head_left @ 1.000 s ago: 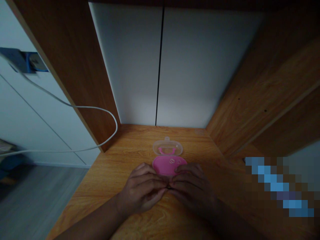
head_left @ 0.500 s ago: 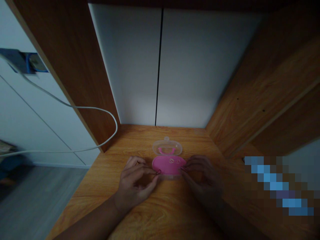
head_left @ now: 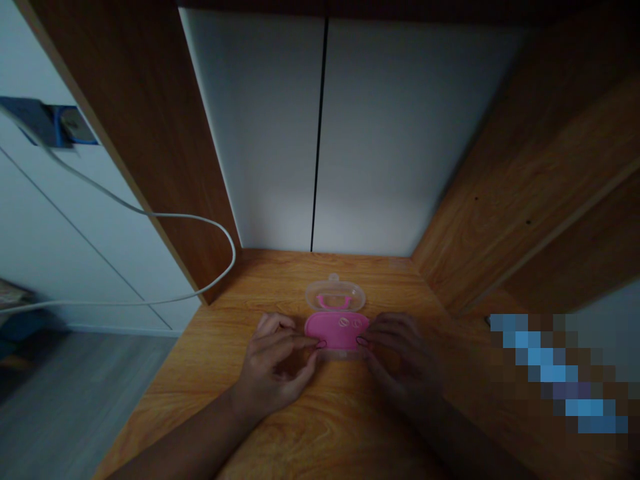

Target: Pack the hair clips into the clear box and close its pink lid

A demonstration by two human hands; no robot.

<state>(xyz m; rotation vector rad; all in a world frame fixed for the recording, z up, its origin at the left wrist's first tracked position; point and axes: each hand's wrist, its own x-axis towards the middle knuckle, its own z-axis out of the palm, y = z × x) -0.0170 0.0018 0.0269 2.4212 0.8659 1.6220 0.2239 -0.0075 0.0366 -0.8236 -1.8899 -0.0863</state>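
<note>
A small clear plastic case stands open on the wooden surface, its clear lid (head_left: 311, 293) tipped back and fitted with a pink handle (head_left: 334, 303). Pink fills the case's lower part (head_left: 330, 327), where two pale loop shapes show near the back. My left hand (head_left: 273, 363) rests at the left front corner, index fingertip at a small dark loop (head_left: 321, 344), thumb apart from it. At the right front, my right hand (head_left: 407, 357) has its fingertips by a second dark loop (head_left: 361, 341), thumb lowered away. The loops look like thin hair ties; dim light blurs details.
White panels (head_left: 280, 167) rise behind the wooden surface (head_left: 300, 433), with wooden boards on both sides. A white cable (head_left: 200, 219) curves in from the left near a wall socket (head_left: 75, 125). A pixelated patch (head_left: 545, 360) covers something at the right.
Both thumbs have parted from the index fingers. The two dark loops, pinched at the fingertips before, now show more fully on the pink. The case has barely moved.
</note>
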